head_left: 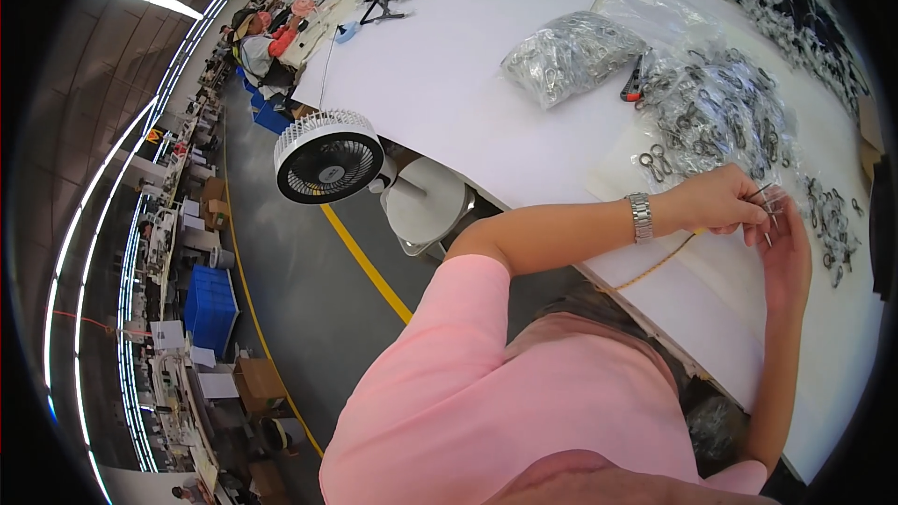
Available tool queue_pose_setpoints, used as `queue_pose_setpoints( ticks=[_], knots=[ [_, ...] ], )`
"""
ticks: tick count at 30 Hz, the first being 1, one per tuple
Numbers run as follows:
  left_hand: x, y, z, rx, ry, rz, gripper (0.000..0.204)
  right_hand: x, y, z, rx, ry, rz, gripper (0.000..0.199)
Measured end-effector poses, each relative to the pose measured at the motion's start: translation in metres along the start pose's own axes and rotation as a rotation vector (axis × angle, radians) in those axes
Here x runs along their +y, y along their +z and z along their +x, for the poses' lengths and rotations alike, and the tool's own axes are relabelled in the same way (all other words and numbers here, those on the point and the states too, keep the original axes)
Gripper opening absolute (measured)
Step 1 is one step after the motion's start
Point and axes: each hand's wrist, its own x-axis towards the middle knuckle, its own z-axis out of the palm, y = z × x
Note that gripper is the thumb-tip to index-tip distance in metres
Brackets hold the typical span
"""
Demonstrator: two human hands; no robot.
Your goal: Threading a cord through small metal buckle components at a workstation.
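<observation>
At about three o'clock in the view, the left hand (725, 198), with a metal watch (640, 217) on its wrist, pinches a thin dark metal piece (765, 194) between closed fingertips, and the right hand (786, 257) meets it from below, fingers curled on the same piece. Both work over the white table (449, 84), a thin yellow cord (655, 266) trailing toward seven o'clock from them. Loose metal rings (720, 117) lie heaped at twelve o'clock from the hands, a clear bag of rings (569, 54) sits toward eleven, and a white fan (327, 157) stands off the table at nine.

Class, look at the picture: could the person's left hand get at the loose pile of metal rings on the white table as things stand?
Probably yes: the left hand sits right beside the pile of metal rings with nothing between, though its fingers already pinch a thin wire.
</observation>
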Motion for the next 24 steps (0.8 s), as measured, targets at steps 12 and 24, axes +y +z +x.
queue_pose_setpoints(
  ticks=[12,24],
  knots=[
    [0.014,0.008,0.003,0.088,0.043,0.252,0.021,-0.001,-0.009,-0.003,-0.003,-0.005,0.038,0.032],
    [0.021,0.007,-0.005,0.238,-0.086,0.168,0.028,-0.004,0.010,-0.009,0.085,-0.051,0.086,0.029]
  ],
)
